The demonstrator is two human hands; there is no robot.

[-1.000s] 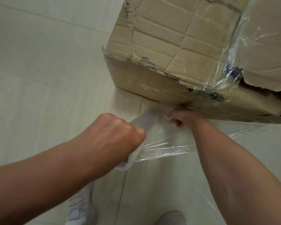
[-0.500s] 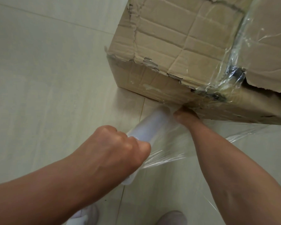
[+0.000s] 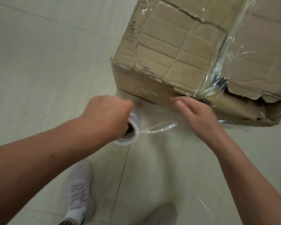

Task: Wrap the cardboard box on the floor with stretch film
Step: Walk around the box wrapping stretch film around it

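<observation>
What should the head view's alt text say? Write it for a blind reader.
A person's left hand grips a stretch film roll, clear film stretched from it toward a battered cardboard box on a pale tiled floor. The right hand, fingers straight, reaches to the box's near side. Pale shoes show below.

This is an indoor room with a bare, pale tiled floor, its thin grout lines running out from under the battered cardboard box. Pale sneakers stand near the box. Whether it is a home or a storeroom cannot be told.
</observation>
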